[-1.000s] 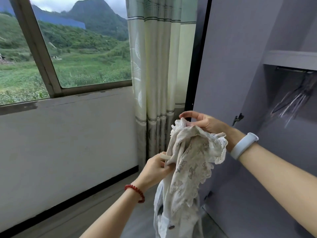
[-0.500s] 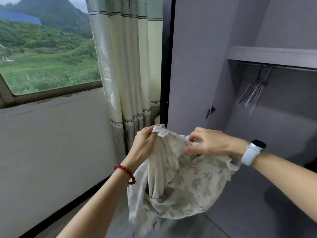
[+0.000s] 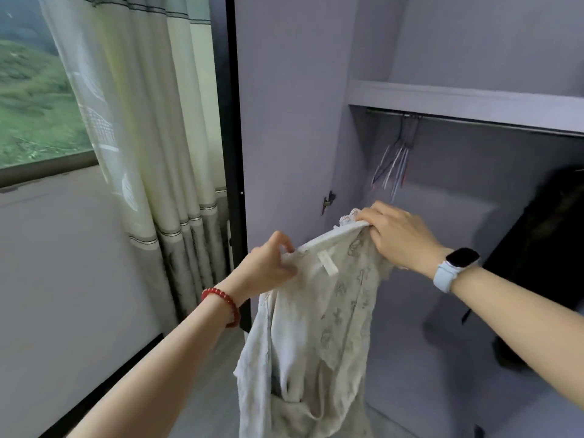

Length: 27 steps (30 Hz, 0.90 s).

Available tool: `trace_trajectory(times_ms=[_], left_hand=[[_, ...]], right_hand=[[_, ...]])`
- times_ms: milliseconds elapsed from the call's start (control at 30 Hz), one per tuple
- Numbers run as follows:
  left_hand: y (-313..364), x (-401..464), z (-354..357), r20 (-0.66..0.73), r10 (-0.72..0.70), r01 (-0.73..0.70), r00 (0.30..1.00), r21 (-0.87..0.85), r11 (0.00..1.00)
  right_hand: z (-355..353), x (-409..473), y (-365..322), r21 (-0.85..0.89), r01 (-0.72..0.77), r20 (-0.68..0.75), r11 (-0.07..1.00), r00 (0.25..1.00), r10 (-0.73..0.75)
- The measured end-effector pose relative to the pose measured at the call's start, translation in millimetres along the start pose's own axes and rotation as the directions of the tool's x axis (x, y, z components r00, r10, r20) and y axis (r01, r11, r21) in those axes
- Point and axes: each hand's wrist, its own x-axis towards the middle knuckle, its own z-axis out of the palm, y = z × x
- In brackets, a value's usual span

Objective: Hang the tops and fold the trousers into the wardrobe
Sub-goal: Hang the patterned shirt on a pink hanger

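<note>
Inside, wardrobe rail holds bare hangers; both hands' fingers, left and right, pinch the top.

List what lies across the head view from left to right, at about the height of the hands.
Curtain → left hand → pale top → right hand → watch → dark garment inside the wardrobe.

A pale printed top with lace trim hangs stretched by its upper edge before the open grey wardrobe, possibly inside out.
</note>
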Motion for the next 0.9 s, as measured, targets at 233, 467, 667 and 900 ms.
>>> trace_trajectory(times_ms=[233,467,667,900], left_hand=[[38.7,64.0,33.6,-0.553,0.229,-0.031,0.801,0.343,0.939],[54.2,183.5,70.3,-0.008,-0.016,0.017,1.0,0.062,0.998],[115.7,270.0,77.5,-0.481,0.031,-0.145,0.876,-0.2,0.969],[118.2,325.2,103.5,-0.463,0.078,-0.126,0.883,-0.075,0.989]], right_hand=[[11.5,0.6,81.4,0.309,-0.054,-0.461,0.949,0.865,0.199],[93.4,28.4,206.0,0.377,-0.251,0.054,0.892,0.967,0.25],[105.6,86.1,267.5,0.612,-0.191,0.031,0.767,0.975,0.218],[141.4,187.1,313.8,0.873,-0.413,0.213,0.261,0.802,0.558]])
